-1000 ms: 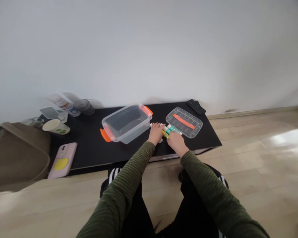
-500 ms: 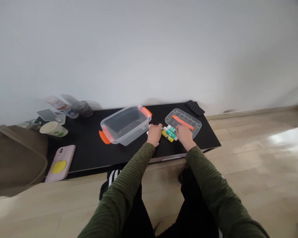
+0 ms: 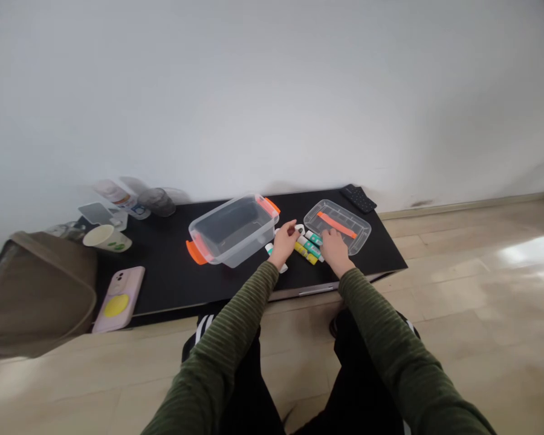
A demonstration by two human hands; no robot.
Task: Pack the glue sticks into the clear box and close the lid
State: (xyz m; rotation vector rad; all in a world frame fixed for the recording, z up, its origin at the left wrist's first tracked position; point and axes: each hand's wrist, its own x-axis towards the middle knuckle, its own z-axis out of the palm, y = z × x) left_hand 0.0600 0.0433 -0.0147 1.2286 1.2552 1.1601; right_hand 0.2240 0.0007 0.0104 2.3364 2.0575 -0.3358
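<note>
My left hand (image 3: 283, 243) is raised over the black tabletop with thumb and fingers pinched together. A small dark item shows at its fingertips, too small to make out. Beneath and beside it lie a white-capped yellow tube (image 3: 306, 254), shaped like a glue stick, and another white-and-green tube (image 3: 269, 248), partly hidden by the hand. My right hand (image 3: 334, 246) has its fingers curled at the end of a green white-capped tube (image 3: 314, 238). Left of the hands stands an open clear plastic box (image 3: 249, 249) with orange latches. Its clear lid (image 3: 362, 232), with an orange handle, lies behind my right hand.
A dark keypad-like device (image 3: 358, 198) lies at the back right by the wall. Toward the left are a paper cup (image 3: 107, 238), a grey glass (image 3: 156, 202), a spray can (image 3: 122, 199), a pink phone (image 3: 120, 296) and a brown bag (image 3: 45, 290).
My left hand has lifted slightly and turned, its fingertips now pinched around something small and dark. The right hand stays by the tubes. The view has shifted a little.
</note>
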